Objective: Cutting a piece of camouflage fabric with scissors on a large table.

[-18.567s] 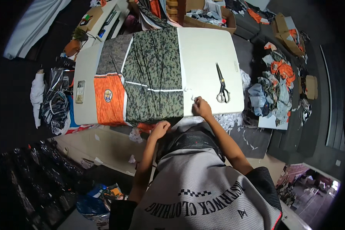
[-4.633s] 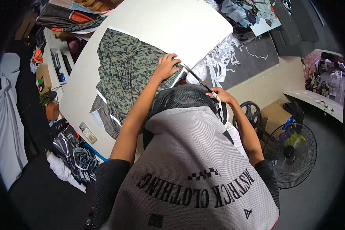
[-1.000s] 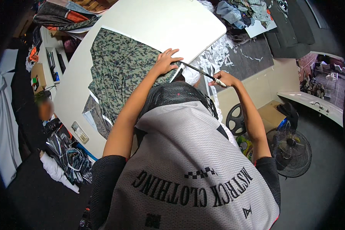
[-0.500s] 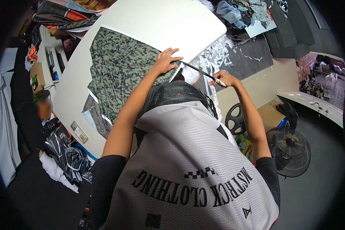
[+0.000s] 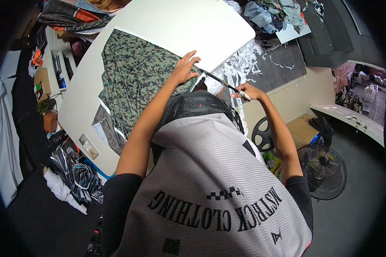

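Note:
A piece of green camouflage fabric (image 5: 137, 68) with a white border lies flat on a white table. Pressing down on its right-hand edge is my left hand (image 5: 185, 70), fingers stretched and spread. My right hand (image 5: 252, 91) grips the pale-wrapped handles of long dark scissors (image 5: 222, 81), off the table's near right edge. Their blades point left toward the fabric's white edge, close to my left fingertips. The cap I wear hides the fabric's near corner. A second piece of grey patterned fabric (image 5: 106, 124) shows under the near left part.
The white table (image 5: 180, 25) extends beyond the fabric. White strips of scrap (image 5: 240, 60) lie on the floor past its right edge, with a heap of cloth (image 5: 266, 17) farther off. A standing fan (image 5: 324, 171) is to the right; bagged goods (image 5: 79, 171) sit at the left.
My left fingers have drawn slightly closer together and shifted a little left. The scissors and my right hand have tilted slightly, still near the same fabric edge.

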Demonstrator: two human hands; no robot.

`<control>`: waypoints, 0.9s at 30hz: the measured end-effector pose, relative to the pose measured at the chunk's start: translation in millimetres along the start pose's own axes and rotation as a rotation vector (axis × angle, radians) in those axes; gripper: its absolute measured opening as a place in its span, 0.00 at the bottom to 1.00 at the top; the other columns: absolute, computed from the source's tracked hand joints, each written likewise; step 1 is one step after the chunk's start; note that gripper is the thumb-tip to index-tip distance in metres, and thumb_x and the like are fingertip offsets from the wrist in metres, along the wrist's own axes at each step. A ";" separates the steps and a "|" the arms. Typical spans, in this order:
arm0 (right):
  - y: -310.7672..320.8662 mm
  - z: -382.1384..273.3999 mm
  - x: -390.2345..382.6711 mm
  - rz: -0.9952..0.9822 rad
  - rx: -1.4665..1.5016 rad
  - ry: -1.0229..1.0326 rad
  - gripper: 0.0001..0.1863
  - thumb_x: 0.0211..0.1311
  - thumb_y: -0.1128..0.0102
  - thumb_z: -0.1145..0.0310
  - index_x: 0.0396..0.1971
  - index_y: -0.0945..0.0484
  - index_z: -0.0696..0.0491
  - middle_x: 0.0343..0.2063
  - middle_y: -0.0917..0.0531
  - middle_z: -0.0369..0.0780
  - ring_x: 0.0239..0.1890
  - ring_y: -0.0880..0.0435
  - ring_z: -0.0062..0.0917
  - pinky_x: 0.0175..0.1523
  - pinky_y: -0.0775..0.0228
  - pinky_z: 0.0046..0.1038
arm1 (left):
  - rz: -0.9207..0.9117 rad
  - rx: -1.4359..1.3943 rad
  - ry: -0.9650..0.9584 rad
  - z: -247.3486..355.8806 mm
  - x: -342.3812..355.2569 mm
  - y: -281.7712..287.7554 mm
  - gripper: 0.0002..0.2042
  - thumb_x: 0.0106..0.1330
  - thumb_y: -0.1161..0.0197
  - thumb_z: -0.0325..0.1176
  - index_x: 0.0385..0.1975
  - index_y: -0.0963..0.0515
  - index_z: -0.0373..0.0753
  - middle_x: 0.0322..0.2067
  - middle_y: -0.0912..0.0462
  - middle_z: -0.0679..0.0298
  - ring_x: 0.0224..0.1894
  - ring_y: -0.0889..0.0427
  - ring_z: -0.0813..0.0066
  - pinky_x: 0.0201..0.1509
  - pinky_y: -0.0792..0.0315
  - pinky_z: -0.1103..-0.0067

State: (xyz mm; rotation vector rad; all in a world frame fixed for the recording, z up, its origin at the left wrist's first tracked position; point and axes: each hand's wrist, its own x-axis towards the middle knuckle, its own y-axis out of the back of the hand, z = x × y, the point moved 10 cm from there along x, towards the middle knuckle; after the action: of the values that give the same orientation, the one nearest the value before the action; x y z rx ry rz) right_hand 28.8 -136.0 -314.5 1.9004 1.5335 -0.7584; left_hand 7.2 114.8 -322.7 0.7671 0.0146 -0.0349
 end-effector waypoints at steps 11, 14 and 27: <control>-10.8 9.7 7.5 0.000 0.116 -0.017 0.21 0.58 0.32 0.55 0.14 0.30 0.48 0.08 0.33 0.28 0.09 0.36 0.12 0.15 0.45 0.16 | -0.099 0.174 0.028 0.3 -3.9 -4.1 0.25 0.56 0.33 0.46 0.55 0.28 0.52 0.69 0.46 0.68 0.73 0.53 0.63 0.70 0.49 0.60; -11.0 8.3 7.7 -0.001 0.132 -0.024 0.21 0.58 0.32 0.55 0.14 0.30 0.48 0.08 0.34 0.28 0.09 0.36 0.12 0.15 0.45 0.16 | -0.109 0.199 0.037 0.1 -5.9 -3.8 0.26 0.57 0.34 0.47 0.56 0.28 0.52 0.69 0.46 0.68 0.73 0.53 0.64 0.71 0.50 0.60; -11.7 11.7 3.4 -0.008 0.157 -0.015 0.22 0.59 0.33 0.54 0.13 0.32 0.48 0.09 0.34 0.28 0.10 0.35 0.13 0.17 0.44 0.17 | -0.063 0.361 -0.041 4.0 -11.9 -1.5 0.28 0.63 0.43 0.55 0.65 0.35 0.61 0.71 0.48 0.71 0.74 0.55 0.63 0.71 0.51 0.60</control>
State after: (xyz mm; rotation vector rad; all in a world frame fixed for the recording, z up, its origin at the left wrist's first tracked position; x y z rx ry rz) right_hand 17.0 -140.3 -325.8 1.9968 1.5124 -0.9186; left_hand -4.8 111.3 -320.6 1.1271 -0.0071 -0.1158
